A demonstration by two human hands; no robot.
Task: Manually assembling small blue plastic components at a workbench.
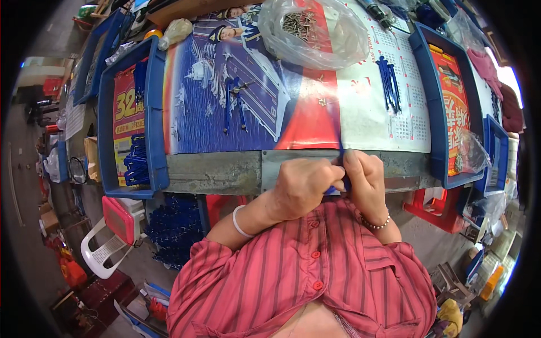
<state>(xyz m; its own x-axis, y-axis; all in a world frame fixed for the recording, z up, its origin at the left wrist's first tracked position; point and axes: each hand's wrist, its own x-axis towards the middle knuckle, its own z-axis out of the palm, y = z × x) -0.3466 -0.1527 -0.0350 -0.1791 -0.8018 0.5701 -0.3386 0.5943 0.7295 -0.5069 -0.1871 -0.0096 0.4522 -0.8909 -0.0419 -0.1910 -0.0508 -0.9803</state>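
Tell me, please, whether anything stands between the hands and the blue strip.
Nothing visible does: the left hand and right hand meet at the blue strip, though part of it is hidden.

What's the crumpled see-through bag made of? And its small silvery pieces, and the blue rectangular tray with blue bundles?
The bag looks like glossy plastic: wrinkled and see-through. The pieces seem shiny metal, because they glint. The tray is probably hard plastic, smooth and semi-glossy: its walls look thick and stiff.
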